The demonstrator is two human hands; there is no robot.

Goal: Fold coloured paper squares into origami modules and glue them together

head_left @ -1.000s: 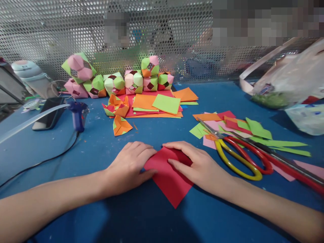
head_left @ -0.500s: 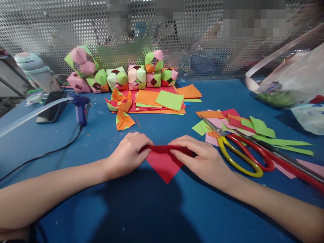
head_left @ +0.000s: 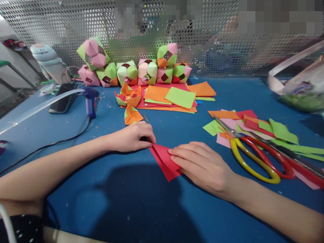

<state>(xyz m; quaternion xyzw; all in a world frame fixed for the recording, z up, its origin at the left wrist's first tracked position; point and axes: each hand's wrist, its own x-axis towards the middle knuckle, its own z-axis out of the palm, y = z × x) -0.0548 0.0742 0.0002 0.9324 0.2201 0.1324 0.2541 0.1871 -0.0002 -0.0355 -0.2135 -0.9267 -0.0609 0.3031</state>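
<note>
A red paper lies on the blue table, partly folded over, with one pointed corner toward me. My left hand pinches its upper left corner between thumb and fingers. The fingers of my right hand lie together on the folded flap and press it down; the paper's right part is hidden under them. Behind my left hand sits a small orange folded piece, and beyond it an orange, red and green folded piece.
Scissors lie on paper scraps at right. A glue gun and phone are at left. Stacked paper sheets and folded paper balls stand behind; a plastic bag is at far right.
The top fold of the red paper has been turned down flat at a slant. My right hand now lies on it; my left hand has moved to its corner. The view has shifted left.
</note>
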